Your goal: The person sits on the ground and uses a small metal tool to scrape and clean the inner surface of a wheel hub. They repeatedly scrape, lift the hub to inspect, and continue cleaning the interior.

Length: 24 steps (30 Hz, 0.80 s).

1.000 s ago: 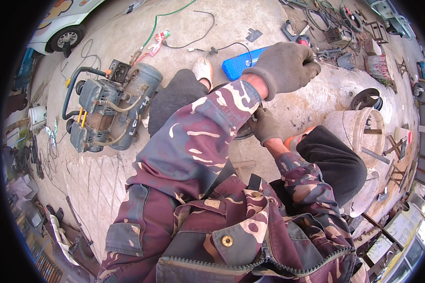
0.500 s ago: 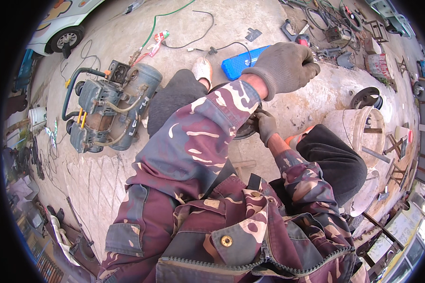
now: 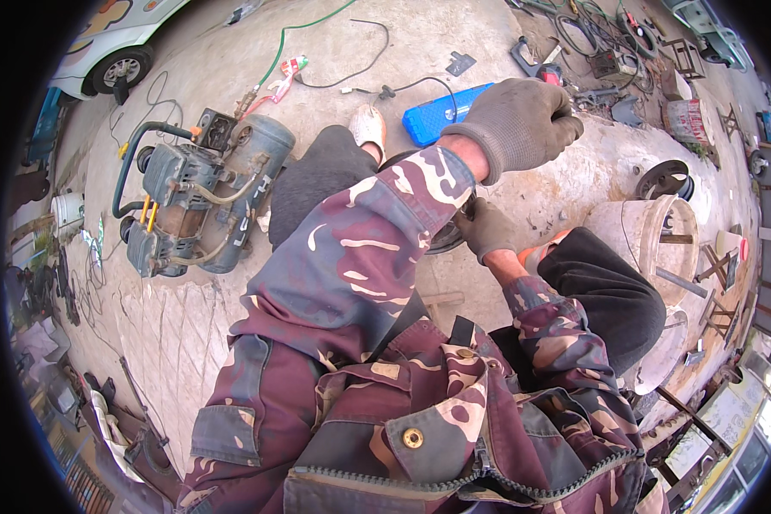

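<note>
My left hand (image 3: 522, 126), in a grey-brown work glove, reaches across to the right, near a blue plastic case (image 3: 434, 119) on the ground. Its fingers curl into a fist; whatever they hold, if anything, is hidden. Nearer to me, my right hand (image 3: 491, 230), in a matching glove, is closed at the edge of a dark round part (image 3: 445, 241) low between my legs. My left sleeve covers most of that part, so its kind does not show. What the right fingertips grip cannot be made out.
An air compressor (image 3: 204, 193) stands on the concrete at left, with a green hose (image 3: 280, 49) running from it. To the right are a white bucket (image 3: 638, 240) and a dark metal ring (image 3: 664, 179). Cables and tools (image 3: 604, 64) clutter the far right; a parked vehicle (image 3: 116, 47) is far left.
My right hand has turned at the wrist, so more of the back of the glove shows beside the round part. My left fist has shifted very slightly.
</note>
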Tool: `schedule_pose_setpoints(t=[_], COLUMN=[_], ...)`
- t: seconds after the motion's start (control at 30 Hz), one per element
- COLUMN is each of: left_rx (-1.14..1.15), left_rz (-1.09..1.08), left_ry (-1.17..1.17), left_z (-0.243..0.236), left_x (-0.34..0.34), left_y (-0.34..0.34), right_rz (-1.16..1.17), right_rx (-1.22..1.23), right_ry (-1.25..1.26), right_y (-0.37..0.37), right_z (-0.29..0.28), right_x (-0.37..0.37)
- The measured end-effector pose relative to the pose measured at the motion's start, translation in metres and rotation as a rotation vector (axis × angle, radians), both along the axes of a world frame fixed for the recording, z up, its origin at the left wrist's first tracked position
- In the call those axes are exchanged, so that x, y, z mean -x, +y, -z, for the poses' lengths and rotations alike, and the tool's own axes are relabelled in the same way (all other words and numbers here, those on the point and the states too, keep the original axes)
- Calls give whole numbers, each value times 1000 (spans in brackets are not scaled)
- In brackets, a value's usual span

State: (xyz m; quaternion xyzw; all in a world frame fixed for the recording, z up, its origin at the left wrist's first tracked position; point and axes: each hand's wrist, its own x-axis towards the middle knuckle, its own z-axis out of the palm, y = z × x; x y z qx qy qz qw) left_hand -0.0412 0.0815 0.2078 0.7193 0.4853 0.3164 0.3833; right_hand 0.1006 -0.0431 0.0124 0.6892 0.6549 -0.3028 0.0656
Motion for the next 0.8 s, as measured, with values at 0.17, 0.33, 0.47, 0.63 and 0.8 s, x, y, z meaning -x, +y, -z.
schedule_pose_setpoints(t=[0.17,0.33,0.47,0.63,0.8], left_rx=[21,-4,-24,-6,-10], left_rz=[15,20,-10,-9,-3], left_ry=[2,2,4,7,-5], left_z=[-2,0,2,2,3], left_x=[2,1,-1,-3,-2], left_y=[-1,-1,-2,-1,-2], right_rz=[-37,835,981,669,859], right_rx=[29,505,618,358,548], right_ry=[-46,1019,1181,659,824], right_y=[-2,-17,-19,-7,-3], right_z=[28,77,77,48,43], right_x=[-3,3,1,3,3])
